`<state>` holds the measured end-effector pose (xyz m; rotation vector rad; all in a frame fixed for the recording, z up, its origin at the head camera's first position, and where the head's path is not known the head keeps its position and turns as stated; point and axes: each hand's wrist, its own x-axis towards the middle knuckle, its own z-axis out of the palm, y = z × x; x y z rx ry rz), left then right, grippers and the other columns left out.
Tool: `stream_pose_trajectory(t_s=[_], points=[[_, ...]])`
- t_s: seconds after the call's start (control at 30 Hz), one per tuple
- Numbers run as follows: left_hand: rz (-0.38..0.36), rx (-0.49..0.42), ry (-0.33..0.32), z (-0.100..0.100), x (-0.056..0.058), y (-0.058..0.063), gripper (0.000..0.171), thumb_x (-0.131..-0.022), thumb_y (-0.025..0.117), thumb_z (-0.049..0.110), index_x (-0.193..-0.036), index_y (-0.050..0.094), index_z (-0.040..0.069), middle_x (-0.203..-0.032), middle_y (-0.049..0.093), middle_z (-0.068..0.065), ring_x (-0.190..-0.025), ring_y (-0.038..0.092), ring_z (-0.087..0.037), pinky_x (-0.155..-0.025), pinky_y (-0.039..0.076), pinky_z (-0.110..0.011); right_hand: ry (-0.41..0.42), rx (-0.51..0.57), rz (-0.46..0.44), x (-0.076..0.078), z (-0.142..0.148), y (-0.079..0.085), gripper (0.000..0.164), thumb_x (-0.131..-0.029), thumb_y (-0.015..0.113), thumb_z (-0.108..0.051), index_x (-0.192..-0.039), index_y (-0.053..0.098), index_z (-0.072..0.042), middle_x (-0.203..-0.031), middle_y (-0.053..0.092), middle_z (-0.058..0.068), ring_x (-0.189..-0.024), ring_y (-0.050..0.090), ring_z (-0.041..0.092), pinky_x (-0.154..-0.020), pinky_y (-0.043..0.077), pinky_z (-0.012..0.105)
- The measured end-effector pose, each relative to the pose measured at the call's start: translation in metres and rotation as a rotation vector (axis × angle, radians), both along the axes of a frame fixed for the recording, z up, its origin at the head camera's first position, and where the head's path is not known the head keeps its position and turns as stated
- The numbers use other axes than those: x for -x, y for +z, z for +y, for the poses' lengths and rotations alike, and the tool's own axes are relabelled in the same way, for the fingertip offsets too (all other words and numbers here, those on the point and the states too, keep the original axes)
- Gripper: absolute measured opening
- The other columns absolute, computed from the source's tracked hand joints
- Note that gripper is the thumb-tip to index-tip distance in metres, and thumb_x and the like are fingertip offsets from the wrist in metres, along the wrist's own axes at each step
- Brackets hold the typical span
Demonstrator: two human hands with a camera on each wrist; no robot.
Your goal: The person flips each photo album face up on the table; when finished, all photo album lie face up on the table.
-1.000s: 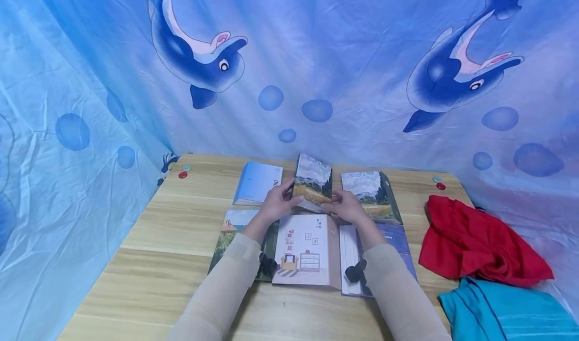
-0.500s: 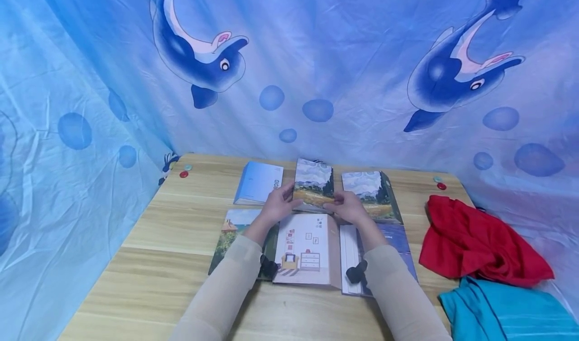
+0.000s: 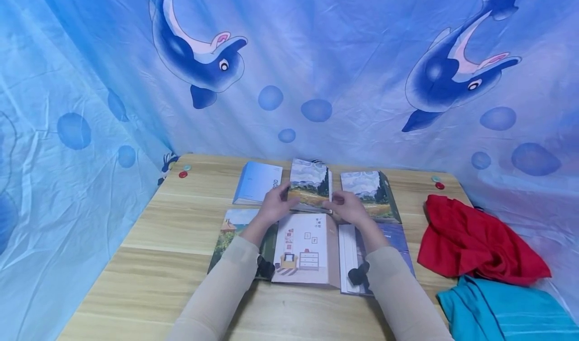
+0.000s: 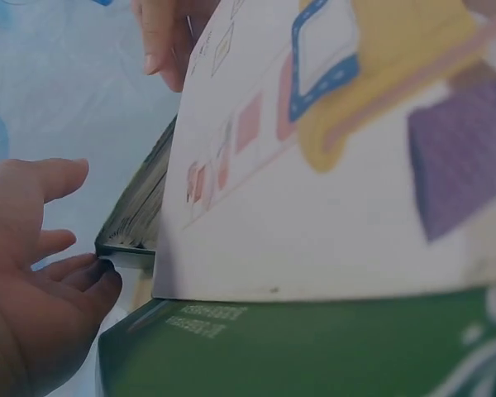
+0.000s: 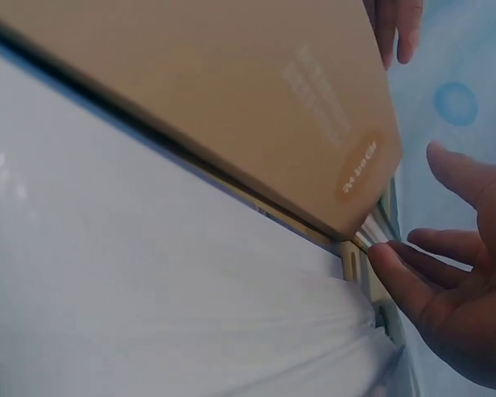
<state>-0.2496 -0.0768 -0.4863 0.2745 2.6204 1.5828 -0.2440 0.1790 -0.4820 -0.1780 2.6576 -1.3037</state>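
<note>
In the head view, the landscape-covered book point(image 3: 308, 181) rests on the tabletop point(image 3: 149, 235) between left hand point(image 3: 274, 203) and right hand point(image 3: 350, 209), presumably for steadying; the left wrist view shows a slack grip touching its corner, the right wrist view another, neither clasping it.

The wood-grain counter point(image 3: 135, 270) bears a blue book point(image 3: 257, 182), a wheatfield book point(image 3: 309, 179) and a landscape book point(image 3: 366, 194) by its far edge. Nearer lie a green book point(image 3: 228, 236), a navy book point(image 3: 399, 243) and, perhaps overlapping them, a white book point(image 3: 300, 250). Red cloth point(image 3: 479, 245) and teal cloth point(image 3: 506, 308) line the right edge.
</note>
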Motion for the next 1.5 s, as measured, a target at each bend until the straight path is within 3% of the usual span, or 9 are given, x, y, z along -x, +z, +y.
stream_pose_trajectory(t_s=[0.2,0.37,0.53,0.73,0.93,1.07,1.2,1.3,1.5], points=[[0.026,0.007,0.021,0.0,0.0,-0.001,0.071,-0.098,0.068,0.033,-0.156,0.037,0.005,-0.156,0.042,-0.018,-0.143,0.039,-0.038,-0.117,0.035,-0.05,0.0,0.024,0.01,-0.001,0.008,0.004,0.073,-0.097,0.068,-0.04,-0.15,0.043,0.004,-0.147,0.051,0.025,-0.131,0.053,0.04,-0.106,0.047,0.053],[0.111,-0.017,0.073,0.004,-0.001,0.0,0.072,-0.099,0.066,0.031,-0.159,0.031,0.01,-0.161,0.034,-0.017,-0.147,0.032,-0.038,-0.119,0.029,-0.054,0.009,0.036,0.064,-0.001,0.019,0.009,0.065,-0.099,0.067,-0.03,-0.148,0.044,0.006,-0.145,0.052,0.026,-0.13,0.054,0.041,-0.105,0.048,0.054],[0.182,-0.016,0.095,0.012,0.001,0.002,0.068,-0.098,0.066,0.023,-0.157,0.035,0.009,-0.161,0.035,-0.015,-0.147,0.031,-0.036,-0.12,0.028,-0.054,0.005,0.047,0.097,-0.003,0.028,0.015,0.063,-0.099,0.067,-0.024,-0.149,0.042,0.006,-0.146,0.051,0.026,-0.129,0.054,0.042,-0.101,0.051,0.054],[0.184,0.024,0.003,0.024,-0.002,0.01,0.063,-0.098,0.067,0.024,-0.154,0.042,0.011,-0.162,0.035,-0.011,-0.148,0.032,-0.033,-0.121,0.026,-0.052,0.006,0.048,0.104,-0.009,0.045,0.027,0.066,-0.099,0.068,-0.029,-0.151,0.042,0.003,-0.148,0.05,0.024,-0.129,0.055,0.041,-0.103,0.049,0.054],[0.14,0.056,-0.101,0.037,-0.006,0.011,0.061,-0.1,0.065,0.026,-0.155,0.041,0.012,-0.158,0.042,-0.009,-0.146,0.036,-0.032,-0.119,0.031,-0.05,0.006,0.061,0.104,-0.018,0.067,0.037,0.072,-0.099,0.066,-0.039,-0.153,0.039,-0.001,-0.15,0.048,0.023,-0.132,0.052,0.04,-0.1,0.052,0.053],[0.16,0.094,-0.176,0.046,-0.009,0.01,0.059,-0.101,0.064,0.026,-0.154,0.042,0.011,-0.157,0.043,-0.009,-0.145,0.038,-0.03,-0.119,0.033,-0.047,0.013,0.074,0.105,-0.026,0.079,0.043,0.072,-0.099,0.066,-0.038,-0.155,0.036,-0.003,-0.151,0.046,0.024,-0.135,0.049,0.041,-0.101,0.051,0.055],[0.16,0.101,-0.197,0.054,-0.011,0.01,0.058,-0.1,0.065,0.026,-0.153,0.044,0.016,-0.156,0.044,-0.009,-0.144,0.039,-0.029,-0.119,0.032,-0.047,0.008,0.035,0.11,-0.033,0.091,0.045,0.075,-0.1,0.064,-0.044,-0.156,0.035,-0.004,-0.151,0.047,0.024,-0.136,0.047,0.041,-0.103,0.048,0.057],[0.136,0.098,-0.208,0.06,-0.013,0.01,0.058,-0.099,0.066,0.029,-0.153,0.045,0.019,-0.151,0.05,-0.009,-0.138,0.048,-0.029,-0.116,0.038,-0.048,-0.015,0.023,0.112,-0.037,0.1,0.045,0.076,-0.099,0.062,-0.047,-0.156,0.036,-0.003,-0.15,0.047,0.025,-0.136,0.047,0.042,-0.104,0.046,0.059],[0.138,0.073,-0.28,0.072,-0.016,0.006,0.058,-0.1,0.065,0.027,-0.154,0.044,0.014,-0.142,0.058,-0.014,-0.123,0.06,-0.029,-0.105,0.05,-0.043,-0.046,0.029,0.104,-0.043,0.117,0.045,0.076,-0.1,0.062,-0.045,-0.156,0.034,-0.002,-0.152,0.043,0.026,-0.138,0.043,0.045,-0.106,0.044,0.061]])
